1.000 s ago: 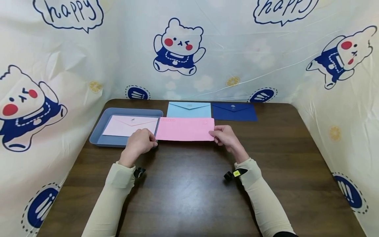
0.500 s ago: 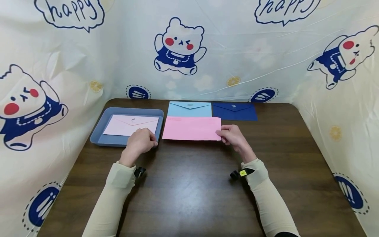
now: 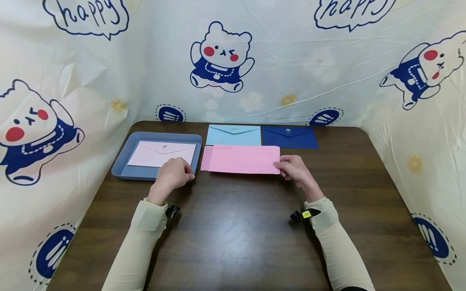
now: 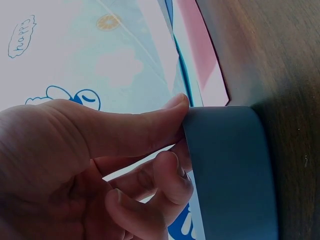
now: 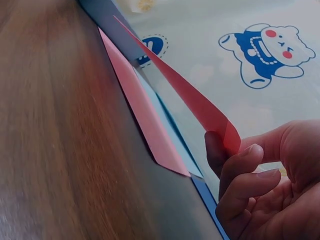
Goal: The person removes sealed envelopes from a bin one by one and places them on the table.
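My right hand pinches the right end of a pink envelope. In the right wrist view the held pink envelope is lifted and bends slightly. Below it a second pink envelope lies on the table; the head view shows only its left strip. My left hand grips the near right corner of a blue-grey tray, thumb on the rim in the left wrist view, where the tray wall fills the right side. A pale pink envelope lies flap-up inside the tray.
Behind the pink envelopes lie a light blue envelope and a dark blue envelope, side by side near the far edge of the brown wooden table. A printed curtain encloses the back and sides.
My right hand has moved to the right with the pink envelope, away from the tray. The left strip of the second pink envelope now shows. My left hand stays on the tray corner.
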A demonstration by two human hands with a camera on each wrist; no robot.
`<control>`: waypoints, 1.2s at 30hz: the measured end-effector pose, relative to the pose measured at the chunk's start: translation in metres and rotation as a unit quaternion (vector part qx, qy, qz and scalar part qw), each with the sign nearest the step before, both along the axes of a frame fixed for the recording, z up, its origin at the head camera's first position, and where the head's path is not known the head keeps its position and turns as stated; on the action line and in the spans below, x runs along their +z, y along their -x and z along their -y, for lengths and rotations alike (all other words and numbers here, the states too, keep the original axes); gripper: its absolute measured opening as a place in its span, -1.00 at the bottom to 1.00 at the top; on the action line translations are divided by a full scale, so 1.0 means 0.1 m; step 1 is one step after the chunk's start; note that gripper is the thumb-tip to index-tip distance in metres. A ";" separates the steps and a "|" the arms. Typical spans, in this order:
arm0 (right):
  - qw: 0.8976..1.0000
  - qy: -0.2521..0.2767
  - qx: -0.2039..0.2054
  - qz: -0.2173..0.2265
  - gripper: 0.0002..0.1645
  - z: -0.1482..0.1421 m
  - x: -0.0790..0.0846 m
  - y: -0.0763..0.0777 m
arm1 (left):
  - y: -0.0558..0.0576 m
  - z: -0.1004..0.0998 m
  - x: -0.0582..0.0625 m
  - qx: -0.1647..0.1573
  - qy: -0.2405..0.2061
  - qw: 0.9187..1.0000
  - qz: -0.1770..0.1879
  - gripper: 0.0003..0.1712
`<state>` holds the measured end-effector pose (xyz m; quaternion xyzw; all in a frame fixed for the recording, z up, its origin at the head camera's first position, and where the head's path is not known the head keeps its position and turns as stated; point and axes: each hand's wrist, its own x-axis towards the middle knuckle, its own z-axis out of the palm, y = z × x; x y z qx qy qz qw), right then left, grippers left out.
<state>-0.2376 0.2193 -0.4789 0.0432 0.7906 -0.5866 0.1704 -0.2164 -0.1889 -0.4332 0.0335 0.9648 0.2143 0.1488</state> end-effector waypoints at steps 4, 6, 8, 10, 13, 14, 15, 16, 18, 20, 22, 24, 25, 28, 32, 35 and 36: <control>1.000 -0.002 -0.002 0.003 -0.66 -0.07 0.00 -0.01 | 0.00 -0.01 0.01 0.001 0.000 1.000 0.003 -0.90; 1.000 -0.004 -0.003 0.002 -0.66 -0.10 0.00 -0.01 | -0.01 -0.01 0.01 0.001 0.000 1.000 0.004 -0.90; 1.000 -0.008 -0.003 0.000 -0.66 -0.13 0.00 -0.02 | -0.01 -0.01 0.02 0.002 0.001 1.000 0.005 -0.91; 1.000 -0.013 -0.005 0.000 -0.67 -0.16 -0.01 -0.02 | -0.01 -0.01 0.01 0.002 0.000 1.000 0.004 -0.91; 1.000 -0.020 -0.005 0.002 -0.66 -0.20 0.00 -0.03 | -0.01 -0.01 0.01 0.001 -0.001 1.000 0.001 -0.92; 1.000 -0.022 -0.006 0.003 -0.66 -0.21 0.00 -0.03 | -0.01 -0.01 0.01 0.000 -0.001 1.000 0.000 -0.92; 1.000 -0.024 -0.006 0.004 -0.66 -0.22 0.00 -0.03 | -0.01 -0.01 0.01 -0.001 -0.001 1.000 0.000 -0.92; 1.000 -0.027 -0.005 0.004 -0.65 -0.22 0.00 -0.02 | -0.01 -0.01 0.01 -0.002 -0.002 1.000 -0.001 -0.92; 0.999 -0.032 -0.006 0.004 -0.64 -0.24 0.01 -0.02 | -0.01 -0.01 0.01 -0.002 -0.002 1.000 -0.001 -0.91; 0.999 -0.033 -0.008 0.006 -0.63 -0.25 0.01 -0.01 | -0.01 -0.01 0.01 -0.002 -0.002 1.000 0.000 -0.91; 0.999 -0.033 -0.011 0.008 -0.63 -0.26 0.02 0.00 | 0.00 -0.01 0.01 -0.002 -0.002 1.000 0.000 -0.90; 0.999 -0.031 -0.013 0.012 -0.63 -0.27 0.02 0.00 | 0.00 -0.01 0.01 -0.002 -0.001 1.000 -0.001 -0.90; 0.999 -0.031 -0.013 0.013 -0.63 -0.27 0.02 0.00 | 0.00 -0.01 0.01 -0.002 -0.001 1.000 -0.002 -0.90; 0.999 -0.036 -0.013 0.013 -0.65 -0.31 0.01 -0.01 | 0.00 -0.01 0.01 -0.004 -0.005 1.000 -0.002 -0.90; 0.999 -0.042 -0.006 0.009 -0.66 -0.34 0.01 -0.01 | 0.01 0.01 0.00 0.000 -0.006 1.000 -0.001 -0.88; 0.999 -0.046 -0.002 0.012 -0.67 -0.36 -0.01 -0.01 | 0.01 0.02 -0.01 0.002 -0.006 1.000 0.000 -0.88; 0.999 -0.048 -0.002 0.013 -0.68 -0.37 -0.02 -0.01 | 0.01 0.02 -0.01 0.001 -0.006 1.000 -0.001 -0.88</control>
